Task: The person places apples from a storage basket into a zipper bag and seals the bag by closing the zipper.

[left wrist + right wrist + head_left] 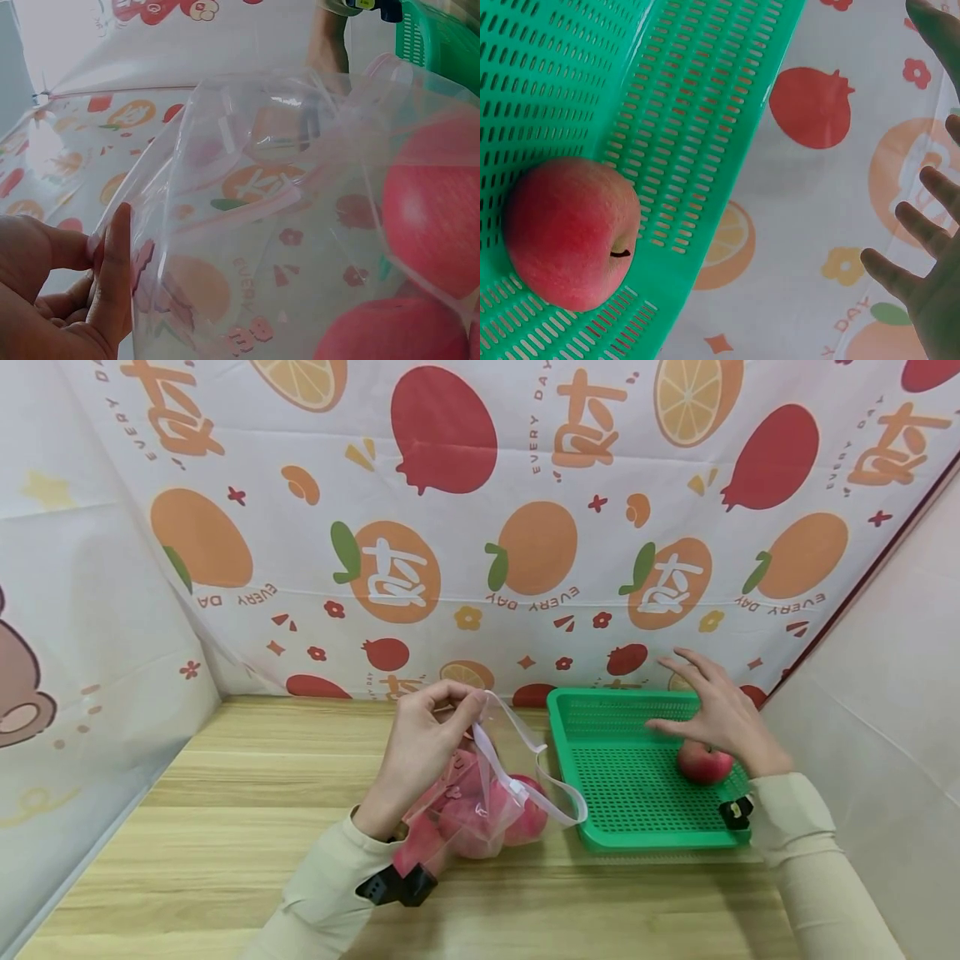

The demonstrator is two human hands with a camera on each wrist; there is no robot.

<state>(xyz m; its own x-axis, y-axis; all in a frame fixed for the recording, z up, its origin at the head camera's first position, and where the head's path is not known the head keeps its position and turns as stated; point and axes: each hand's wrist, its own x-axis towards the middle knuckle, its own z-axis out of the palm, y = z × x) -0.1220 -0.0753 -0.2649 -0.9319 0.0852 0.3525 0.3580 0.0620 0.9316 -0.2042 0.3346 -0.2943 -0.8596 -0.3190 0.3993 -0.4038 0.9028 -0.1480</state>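
Note:
My left hand (422, 739) pinches the top edge of a clear zip bag (480, 820) between thumb and fingers. The bag's white zip strip hangs loosely to the right, with its mouth gaping. Several red apples (528, 814) lie inside the bag. In the left wrist view, two of these apples (435, 206) show through the plastic. My right hand (722, 720) hovers over the right part of a green plastic basket (564, 760), fingers spread and holding nothing. One red apple (703, 768) sits in the basket below that hand; its stem shows in the right wrist view.
A wooden table (285, 810) carries the bag and basket side by side. Behind them hangs a fruit-print cloth (465, 610), close to the basket's back rim. Pale walls (885, 693) stand at both sides. A black wrist camera (737, 812) overlaps the basket's right corner.

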